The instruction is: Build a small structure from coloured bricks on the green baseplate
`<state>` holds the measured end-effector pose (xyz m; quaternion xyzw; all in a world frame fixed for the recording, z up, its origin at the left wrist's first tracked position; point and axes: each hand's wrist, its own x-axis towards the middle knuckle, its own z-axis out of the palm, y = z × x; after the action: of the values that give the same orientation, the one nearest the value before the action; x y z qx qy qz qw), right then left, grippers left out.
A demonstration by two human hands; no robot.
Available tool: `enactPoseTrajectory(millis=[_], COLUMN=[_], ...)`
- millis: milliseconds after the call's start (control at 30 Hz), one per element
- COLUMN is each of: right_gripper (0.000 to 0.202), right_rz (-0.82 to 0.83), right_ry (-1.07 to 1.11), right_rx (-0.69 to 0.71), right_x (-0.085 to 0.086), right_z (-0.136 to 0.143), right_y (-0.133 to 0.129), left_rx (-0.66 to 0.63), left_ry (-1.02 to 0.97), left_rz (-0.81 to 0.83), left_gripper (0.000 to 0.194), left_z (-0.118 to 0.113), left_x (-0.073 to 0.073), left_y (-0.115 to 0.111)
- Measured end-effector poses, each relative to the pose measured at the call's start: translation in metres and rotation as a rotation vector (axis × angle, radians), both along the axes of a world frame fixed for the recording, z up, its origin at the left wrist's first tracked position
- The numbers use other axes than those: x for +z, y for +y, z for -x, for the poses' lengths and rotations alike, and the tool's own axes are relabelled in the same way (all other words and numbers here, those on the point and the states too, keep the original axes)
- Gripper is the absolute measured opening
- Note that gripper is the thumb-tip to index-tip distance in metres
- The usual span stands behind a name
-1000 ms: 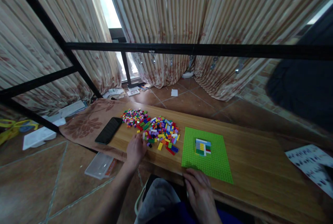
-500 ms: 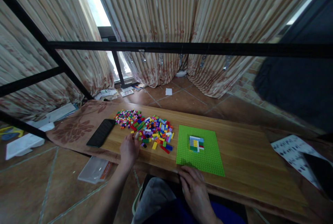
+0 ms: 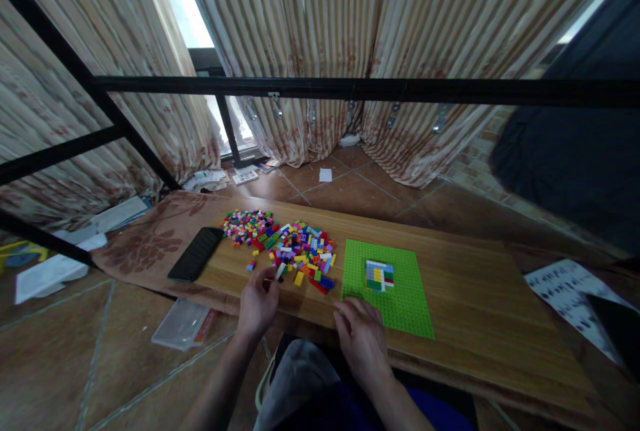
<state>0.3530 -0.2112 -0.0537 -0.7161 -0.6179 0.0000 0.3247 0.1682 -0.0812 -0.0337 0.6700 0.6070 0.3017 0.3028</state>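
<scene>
A white brick (image 3: 281, 271) is pinched between the thumb and fingers of my left hand (image 3: 260, 299), just in front of the pile of mixed bricks (image 3: 307, 247). My right hand (image 3: 361, 332) rests at the front left edge of the green baseplate (image 3: 415, 301), its fingers bent together; whether anything is between them is hidden. On the baseplate stands a small block of joined bricks (image 3: 379, 276) in white, light blue, yellow, green and red. A heap of smaller colourful pieces (image 3: 245, 225) lies behind and left of the mixed pile.
A black phone (image 3: 196, 254) lies on the brown cloth (image 3: 145, 237) at the left. Below it is a clear plastic box (image 3: 181, 324). A printed sheet (image 3: 570, 297) with a dark device on it is at the far right. A black rail (image 3: 320, 87) crosses beyond the table.
My left hand has moved right and slightly nearer, bringing the white brick away from the pile. My right hand has moved up a little and to the left, onto the baseplate's edge.
</scene>
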Motion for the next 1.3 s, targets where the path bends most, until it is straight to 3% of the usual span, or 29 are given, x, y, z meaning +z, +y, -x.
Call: enactPoseTrajectory(millis=[233,467,700,900,1067,1300], right_gripper=[0.007,0.012,0.027,0.035,0.036,0.030], right_rz=[0.133,0.174,-0.013,0.064,-0.002,0.007], right_ry=[-0.191,-0.162,0.172,0.311,0.298,0.118], right_rx=[-0.078,-0.083,-0.192,-0.460,-0.500,-0.506], right_x=[0.009,0.008,0.007,-0.002,-0.005,-0.001], right_z=[0.020,0.024,-0.020,-0.072,-0.092,-0.090], right_y=[0.048,0.044,-0.006,-0.039,-0.032,-0.001], left_rx=[-0.076,-0.157,-0.202,-0.256,-0.298,-0.354], left_ry=[-0.008,0.041,0.075,-0.001,-0.032,-0.041], left_rz=[-0.065,-0.112,-0.119,-0.076,-0.036,-0.025], left_gripper=[0.031,0.030,0.031,0.031,0.030,0.027], left_z=[-0.006,-0.010,-0.028,-0.046,-0.055,-0.061], left_x=[0.000,-0.009,-0.006,-0.007,-0.007,-0.006], left_y=[-0.017,-0.025,-0.027,-0.035,-0.043,-0.050])
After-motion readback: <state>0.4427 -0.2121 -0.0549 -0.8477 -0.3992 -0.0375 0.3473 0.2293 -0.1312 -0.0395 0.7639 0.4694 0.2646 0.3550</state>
